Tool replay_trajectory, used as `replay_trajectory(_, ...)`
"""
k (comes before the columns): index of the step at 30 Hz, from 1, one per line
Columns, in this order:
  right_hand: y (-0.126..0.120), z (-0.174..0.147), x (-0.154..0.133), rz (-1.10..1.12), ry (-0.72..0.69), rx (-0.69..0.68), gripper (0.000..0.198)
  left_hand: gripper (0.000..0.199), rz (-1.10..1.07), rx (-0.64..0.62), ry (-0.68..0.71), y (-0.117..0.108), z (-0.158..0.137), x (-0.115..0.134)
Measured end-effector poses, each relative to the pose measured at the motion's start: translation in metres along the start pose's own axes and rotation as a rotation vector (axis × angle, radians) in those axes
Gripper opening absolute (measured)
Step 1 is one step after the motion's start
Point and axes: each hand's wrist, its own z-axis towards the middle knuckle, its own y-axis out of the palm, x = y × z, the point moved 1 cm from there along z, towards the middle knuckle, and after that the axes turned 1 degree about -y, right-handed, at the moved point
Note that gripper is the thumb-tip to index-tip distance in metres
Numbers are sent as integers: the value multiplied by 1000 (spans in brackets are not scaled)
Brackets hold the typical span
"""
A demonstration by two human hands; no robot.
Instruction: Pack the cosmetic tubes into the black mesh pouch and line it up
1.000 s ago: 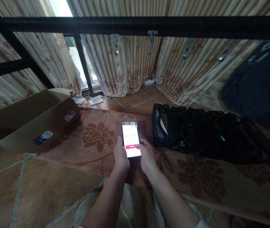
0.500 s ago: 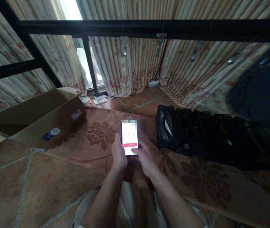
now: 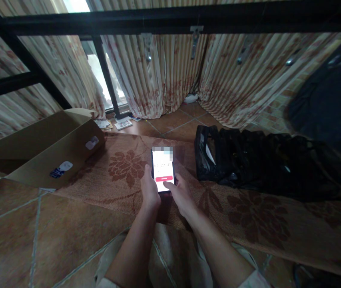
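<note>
A smartphone (image 3: 162,170) with a lit white screen is held upright between my two hands, above the patterned mat. Its screen shows timer-like digits and a red button. My left hand (image 3: 150,187) is closed around the phone's left edge, thumb along the side. On the right edge, my right hand (image 3: 181,194) grips too, its thumb lying over the lower screen just under the red button. The fingers behind the phone are hidden.
An open cardboard box (image 3: 77,150) stands to the left. At the right lies a long black mesh and fabric item (image 3: 248,160) on the brown floral mat (image 3: 125,168). Small papers (image 3: 123,124) lie by the curtains (image 3: 173,80). A dark metal bar (image 3: 164,20) crosses above.
My right thumb has moved up and left over the screen, closer to the red button. The view has shifted slightly, with the surroundings sitting a little higher in the picture.
</note>
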Motion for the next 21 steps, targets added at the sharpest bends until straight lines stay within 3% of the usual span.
replay_trajectory(14, 2, -2, -9, 11, -4, 40, 27, 43, -16, 5, -25, 4, -5, 4)
replay_trajectory(21, 3, -1, -6, 9, -19, 37, 33, 43, -31, -14, -24, 4, -6, 4)
